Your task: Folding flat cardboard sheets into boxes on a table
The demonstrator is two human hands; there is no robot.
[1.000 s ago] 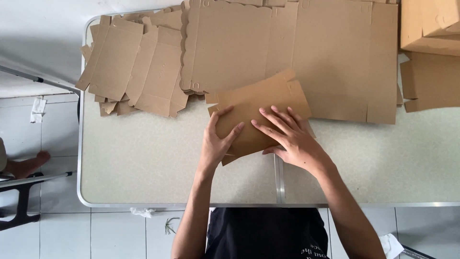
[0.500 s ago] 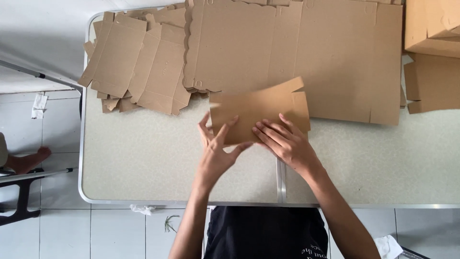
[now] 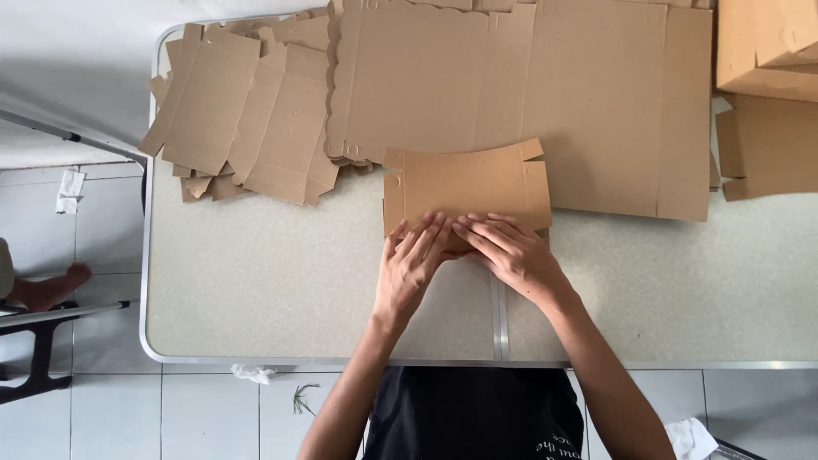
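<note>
A folded brown cardboard piece (image 3: 467, 183) lies flat on the speckled grey table (image 3: 273, 281), roughly square to its edge. My left hand (image 3: 411, 266) presses on the piece's near edge with the fingers spread flat. Beside it, my right hand (image 3: 509, 254) also lies flat on the near edge, its fingertips almost touching the left hand's. Neither hand grips anything; both push down with open palms.
A large flat cardboard sheet (image 3: 545, 94) covers the table's far middle. A loose stack of flattened box blanks (image 3: 247, 111) lies at the far left. Assembled cardboard boxes (image 3: 767, 85) stand at the far right. A person's bare foot (image 3: 51, 285) shows on the tiled floor, left.
The cardboard piece has turned from a tilted position to lie square with the table edge. Both hands slid together onto its near edge.
</note>
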